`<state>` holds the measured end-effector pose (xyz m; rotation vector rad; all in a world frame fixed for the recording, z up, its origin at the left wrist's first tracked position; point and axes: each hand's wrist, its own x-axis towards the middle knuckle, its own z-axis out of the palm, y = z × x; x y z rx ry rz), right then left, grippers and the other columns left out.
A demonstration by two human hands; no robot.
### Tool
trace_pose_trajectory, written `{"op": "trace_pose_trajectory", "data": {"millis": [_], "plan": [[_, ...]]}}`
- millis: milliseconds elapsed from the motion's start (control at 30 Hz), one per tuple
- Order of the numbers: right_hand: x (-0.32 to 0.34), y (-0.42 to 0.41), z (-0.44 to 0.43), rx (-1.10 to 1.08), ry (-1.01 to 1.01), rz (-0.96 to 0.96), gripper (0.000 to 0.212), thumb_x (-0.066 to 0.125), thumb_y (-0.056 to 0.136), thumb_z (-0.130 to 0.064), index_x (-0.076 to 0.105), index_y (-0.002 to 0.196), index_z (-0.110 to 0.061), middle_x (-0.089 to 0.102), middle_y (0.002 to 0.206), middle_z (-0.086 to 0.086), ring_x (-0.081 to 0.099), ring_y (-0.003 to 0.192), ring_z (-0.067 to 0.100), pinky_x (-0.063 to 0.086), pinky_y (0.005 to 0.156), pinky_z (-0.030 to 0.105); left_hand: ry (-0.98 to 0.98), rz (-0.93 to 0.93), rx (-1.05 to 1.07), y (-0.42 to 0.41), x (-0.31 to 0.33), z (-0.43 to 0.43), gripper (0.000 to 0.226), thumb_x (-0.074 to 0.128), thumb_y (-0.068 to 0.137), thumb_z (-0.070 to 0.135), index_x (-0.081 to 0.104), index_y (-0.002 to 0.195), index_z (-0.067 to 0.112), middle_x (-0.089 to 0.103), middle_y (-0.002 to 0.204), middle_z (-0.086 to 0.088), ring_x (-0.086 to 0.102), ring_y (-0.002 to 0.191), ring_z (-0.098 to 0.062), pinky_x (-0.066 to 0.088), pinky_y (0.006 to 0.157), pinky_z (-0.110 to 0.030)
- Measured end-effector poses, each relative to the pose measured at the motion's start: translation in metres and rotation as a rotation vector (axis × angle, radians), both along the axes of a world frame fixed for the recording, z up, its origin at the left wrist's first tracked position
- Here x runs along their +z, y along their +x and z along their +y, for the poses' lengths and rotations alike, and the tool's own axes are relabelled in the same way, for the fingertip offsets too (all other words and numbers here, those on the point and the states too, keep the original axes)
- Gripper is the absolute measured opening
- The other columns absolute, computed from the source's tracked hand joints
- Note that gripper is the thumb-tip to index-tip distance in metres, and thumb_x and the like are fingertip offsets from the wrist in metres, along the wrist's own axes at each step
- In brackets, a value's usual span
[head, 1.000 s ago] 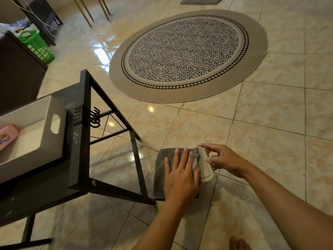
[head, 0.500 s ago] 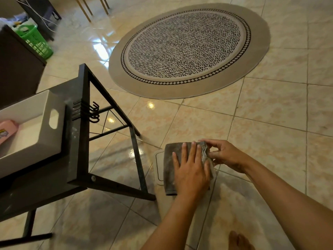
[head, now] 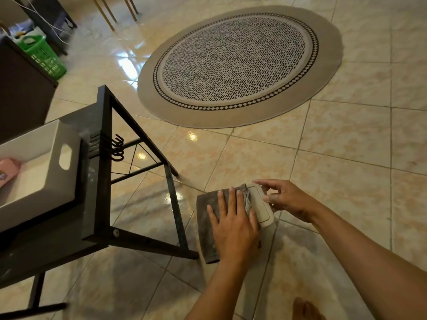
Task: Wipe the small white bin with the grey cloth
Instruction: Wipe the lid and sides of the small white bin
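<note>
Mostly hidden, the small white bin (head: 262, 207) lies under the grey cloth (head: 205, 218); your left hand (head: 233, 229) presses flat, fingers spread, while your right hand (head: 286, 199) pinches its edge.

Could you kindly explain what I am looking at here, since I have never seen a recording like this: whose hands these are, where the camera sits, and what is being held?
There is no machine here. A person wears one wide-angle camera on the head, looking down at their own bare hands above a glossy beige tiled floor.

The left hand lies flat, pressing a dark grey cloth onto the small white plastic bin. The right hand steadies the bin at its right edge with the fingertips.

To the left stands a black metal-framed table carrying a white rectangular tray. Beyond lies a round patterned beige rug, and a green plastic basket stands far left.
</note>
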<state>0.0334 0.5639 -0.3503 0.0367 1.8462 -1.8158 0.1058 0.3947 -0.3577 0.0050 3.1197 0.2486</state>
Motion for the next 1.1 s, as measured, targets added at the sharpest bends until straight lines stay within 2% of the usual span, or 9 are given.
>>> {"op": "trace_pose_trajectory", "data": {"millis": [100, 167, 267, 367, 533, 633, 800, 1000, 1100], "plan": [[0.000, -0.001, -0.001, 0.011, -0.007, 0.004, 0.048, 0.055, 0.092, 0.007, 0.056, 0.135, -0.013, 0.052, 0.100, 0.009, 0.064, 0.073, 0.015, 0.054, 0.061, 0.024, 0.020, 0.005, -0.062, 0.008, 0.000, 0.015, 0.061, 0.013, 0.100, 0.050, 0.020, 0.152, 0.020, 0.014, 0.159, -0.004, 0.003, 0.148, -0.029, 0.000, 0.112, -0.056], [-0.001, -0.001, -0.001, 0.015, -0.023, 0.000, 0.046, 0.056, 0.092, 0.005, 0.057, 0.133, -0.016, 0.054, 0.102, 0.010, 0.065, 0.077, 0.018, 0.056, 0.064, 0.027, 0.019, 0.007, -0.105, -0.002, 0.000, 0.020, 0.060, 0.017, 0.099, 0.049, 0.016, 0.153, 0.021, 0.010, 0.160, -0.002, -0.002, 0.148, -0.027, -0.004, 0.113, -0.055], [-0.003, 0.002, 0.002, -0.001, -0.048, -0.016, 0.047, 0.055, 0.091, 0.007, 0.058, 0.131, -0.017, 0.052, 0.100, 0.006, 0.064, 0.076, 0.018, 0.058, 0.065, 0.029, -0.010, -0.021, -0.046, -0.010, -0.004, 0.006, 0.063, 0.012, 0.098, 0.051, 0.011, 0.153, 0.022, 0.004, 0.162, -0.001, -0.010, 0.147, -0.025, -0.007, 0.115, -0.055], [-0.005, 0.003, 0.002, -0.011, -0.079, -0.026, 0.048, 0.053, 0.091, 0.009, 0.059, 0.131, -0.016, 0.052, 0.099, 0.005, 0.064, 0.075, 0.017, 0.057, 0.065, 0.030, -0.015, 0.004, 0.019, 0.006, -0.003, 0.000, 0.063, 0.010, 0.099, 0.052, 0.018, 0.153, 0.020, 0.010, 0.161, -0.003, -0.003, 0.148, -0.029, -0.002, 0.113, -0.056], [-0.005, 0.002, 0.001, -0.014, -0.105, -0.031, 0.046, 0.053, 0.091, 0.010, 0.059, 0.130, -0.016, 0.059, 0.107, 0.007, 0.068, 0.081, 0.018, 0.056, 0.063, 0.027, 0.031, -0.015, -0.083, 0.002, 0.004, 0.034, 0.065, 0.000, 0.098, 0.053, 0.012, 0.153, 0.020, 0.007, 0.161, -0.002, -0.007, 0.148, -0.027, -0.006, 0.114, -0.055], [-0.004, 0.005, 0.002, -0.032, -0.127, -0.047, 0.044, 0.055, 0.092, 0.007, 0.059, 0.130, -0.015, 0.057, 0.099, 0.003, 0.066, 0.075, 0.015, 0.057, 0.063, 0.028, 0.019, -0.025, -0.054, -0.005, 0.003, 0.019, 0.063, 0.009, 0.098, 0.051, 0.010, 0.153, 0.020, 0.004, 0.161, -0.002, -0.010, 0.147, -0.026, -0.008, 0.116, -0.053], [-0.006, 0.003, 0.001, -0.030, -0.127, -0.056, 0.044, 0.052, 0.093, 0.007, 0.060, 0.128, -0.017, 0.056, 0.098, 0.003, 0.065, 0.072, 0.013, 0.057, 0.062, 0.026, 0.016, -0.003, -0.043, 0.025, 0.003, 0.015, 0.063, 0.007, 0.100, 0.052, 0.024, 0.151, 0.020, 0.019, 0.159, -0.003, 0.008, 0.147, -0.029, 0.004, 0.112, -0.054], [-0.005, 0.005, 0.000, -0.040, -0.140, -0.052, 0.044, 0.051, 0.092, 0.009, 0.060, 0.127, -0.016, 0.055, 0.100, 0.007, 0.067, 0.070, 0.012, 0.058, 0.060, 0.026, -0.010, 0.004, -0.107, 0.012, -0.001, 0.021, 0.058, 0.019, 0.101, 0.049, 0.021, 0.152, 0.022, 0.017, 0.160, -0.001, 0.002, 0.148, -0.026, 0.000, 0.116, -0.056], [-0.004, 0.005, -0.001, -0.033, -0.128, -0.051, 0.043, 0.052, 0.092, 0.008, 0.061, 0.124, -0.019, 0.054, 0.097, 0.004, 0.066, 0.070, 0.011, 0.058, 0.062, 0.028, -0.021, -0.015, -0.108, 0.025, 0.001, 0.010, 0.059, 0.011, 0.101, 0.051, 0.022, 0.152, 0.023, 0.016, 0.160, 0.000, 0.001, 0.148, -0.026, 0.001, 0.113, -0.055]]}}
